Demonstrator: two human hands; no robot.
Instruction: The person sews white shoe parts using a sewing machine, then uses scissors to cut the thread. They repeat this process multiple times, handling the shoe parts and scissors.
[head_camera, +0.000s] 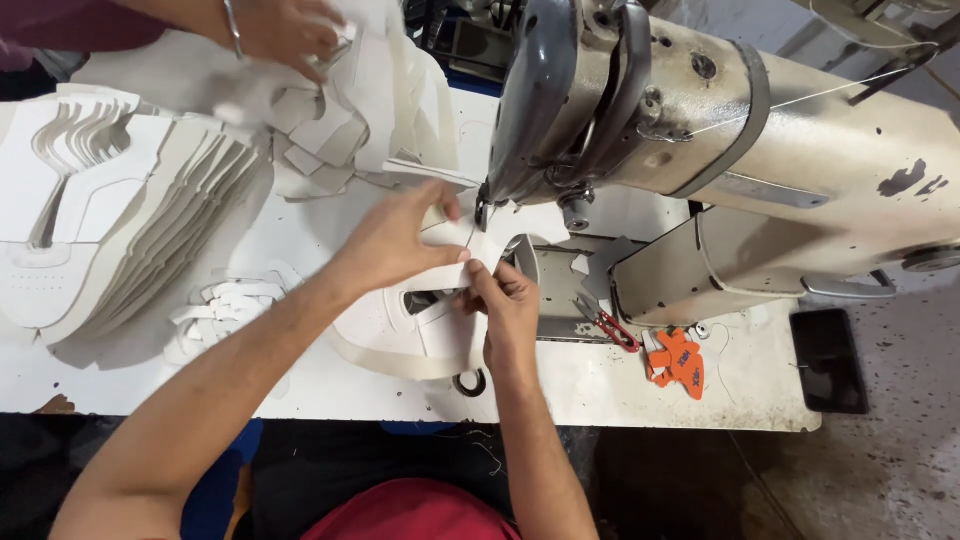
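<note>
A cream sewing machine (760, 150) stands on the white table (600, 385); fanned white cut pieces (120, 230) lie far left. Under the needle, the white shoe upper piece (490, 235) is pinched by the left hand (395, 240) above and the right hand (510, 310) just below it.

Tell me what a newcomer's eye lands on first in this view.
The big cream sewing machine fills the upper right, its worn head hanging over the white table. Just below its needle, at the centre, the left hand and right hand pinch a white cut shoe piece between them. A fanned stack of white shoe panels lies at far left, with another person's hand above it.
</note>
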